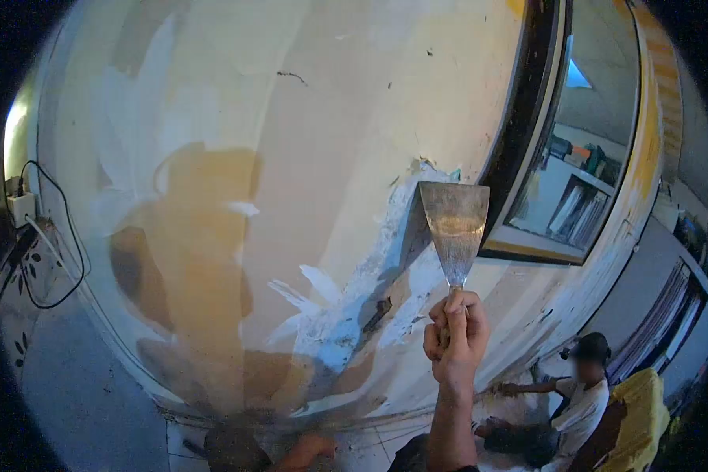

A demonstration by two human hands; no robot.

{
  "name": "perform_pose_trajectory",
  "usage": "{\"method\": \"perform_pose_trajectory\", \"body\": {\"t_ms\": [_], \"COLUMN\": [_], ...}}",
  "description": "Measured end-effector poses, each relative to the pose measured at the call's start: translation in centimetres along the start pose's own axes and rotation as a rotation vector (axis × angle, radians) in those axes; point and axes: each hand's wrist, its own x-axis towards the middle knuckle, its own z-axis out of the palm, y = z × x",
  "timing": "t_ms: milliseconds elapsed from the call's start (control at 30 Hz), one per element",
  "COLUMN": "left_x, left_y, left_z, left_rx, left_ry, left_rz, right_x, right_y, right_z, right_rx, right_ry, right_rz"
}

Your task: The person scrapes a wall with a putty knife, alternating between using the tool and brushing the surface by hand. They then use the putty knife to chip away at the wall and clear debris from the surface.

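Observation:
My right hand [458, 330] is closed around the handle of a scraper [454, 228], held upright with its wide metal blade up. The blade is worn and smeared, and stands in front of the wall [315, 157], close to a patch of peeled paint [342, 330]. A gap between blade and wall, if any, is hard to judge. Low in the view, a blurred bare hand or forearm [311, 450], seemingly my left, lies near the floor; its fingers are not clear.
A dark-framed window or mirror [519, 126] is at the right on the wall. A person [582, 401] sits on the floor at lower right, beside a yellow cloth-covered seat [637, 417]. At left, a black cable [69, 216] loops from a white socket box [21, 208].

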Motion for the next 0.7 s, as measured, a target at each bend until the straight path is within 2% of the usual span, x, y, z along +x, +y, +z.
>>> {"method": "perform_pose_trajectory", "body": {"t_ms": [67, 233, 367, 533, 700], "left_x": [0.0, -2.7, -1.2, -3.2, -4.7], "left_y": [-0.2, -0.4, -0.4, -1.7, -0.6], "left_z": [-0.1, 0.9, -0.2, -0.7, 1.1], "left_rx": [-0.054, -0.212, -0.331, -0.484, -0.677], "left_ry": [0.043, 0.125, 0.244, 0.377, 0.456], "left_rz": [0.021, 0.046, 0.109, 0.126, 0.170], "right_x": [0.8, -0.5, 0.4, 0.2, -1.2], "right_y": [0.2, 0.0, 0.6, 0.7, 1.5], "right_z": [0.0, 0.4, 0.6, 0.8, 0.9], "right_rx": [-0.020, 0.008, 0.009, 0.031, 0.050], "right_ry": [0.004, 0.002, 0.029, 0.024, 0.020], "right_rz": [-0.054, 0.015, -0.042, -0.048, -0.060]}}
